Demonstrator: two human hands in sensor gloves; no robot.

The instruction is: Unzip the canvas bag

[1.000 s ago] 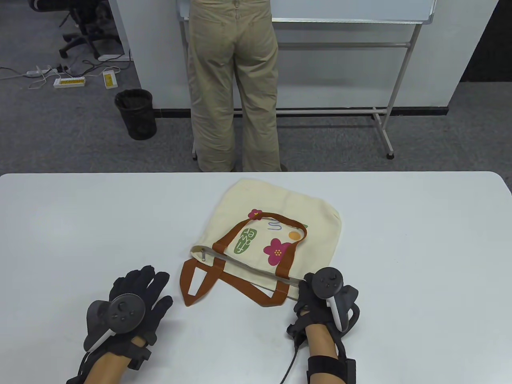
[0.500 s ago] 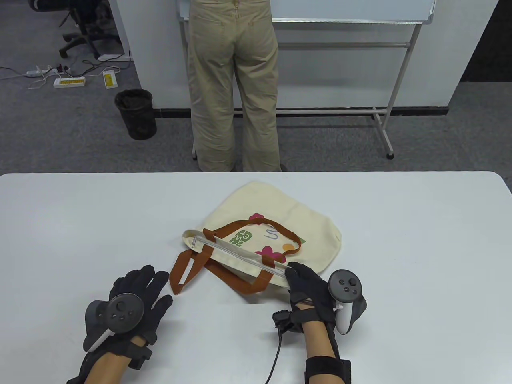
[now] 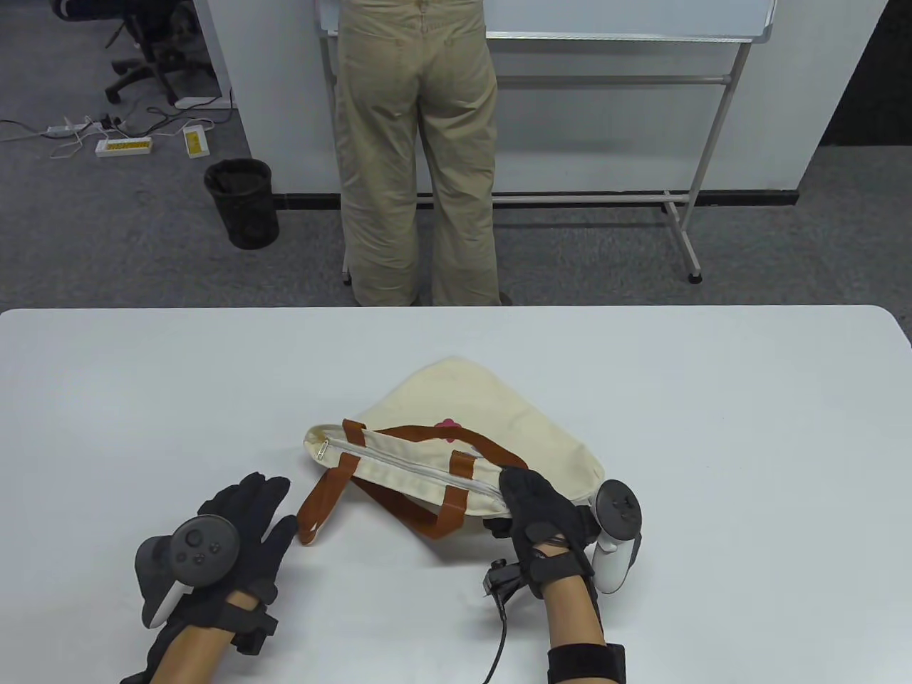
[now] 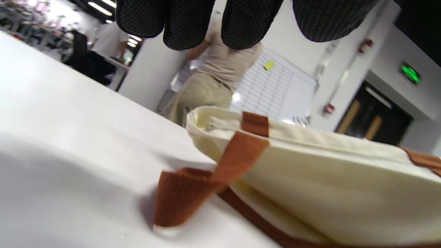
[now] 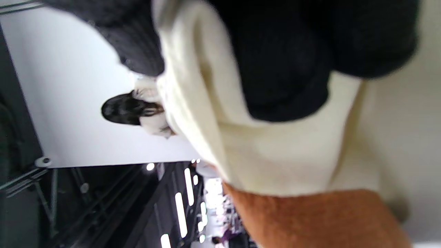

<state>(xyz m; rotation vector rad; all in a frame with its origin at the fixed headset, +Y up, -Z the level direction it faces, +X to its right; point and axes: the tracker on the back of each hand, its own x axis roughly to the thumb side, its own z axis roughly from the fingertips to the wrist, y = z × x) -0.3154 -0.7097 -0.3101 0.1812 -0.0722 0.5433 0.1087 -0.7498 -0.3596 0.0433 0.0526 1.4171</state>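
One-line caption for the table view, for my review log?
Right hand grips the zipped canvas bag at its right end; left hand rests open beside a brown handle.

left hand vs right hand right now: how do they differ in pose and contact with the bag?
Contact: the right hand grips the canvas bag at the right end of its zipper; the left hand touches nothing and sits apart from the brown strap.
Pose: the left hand lies flat with fingers extended over the table; the right hand's fingers curl around the bag's corner.
Shared: both wear black gloves with a tracker on the back.
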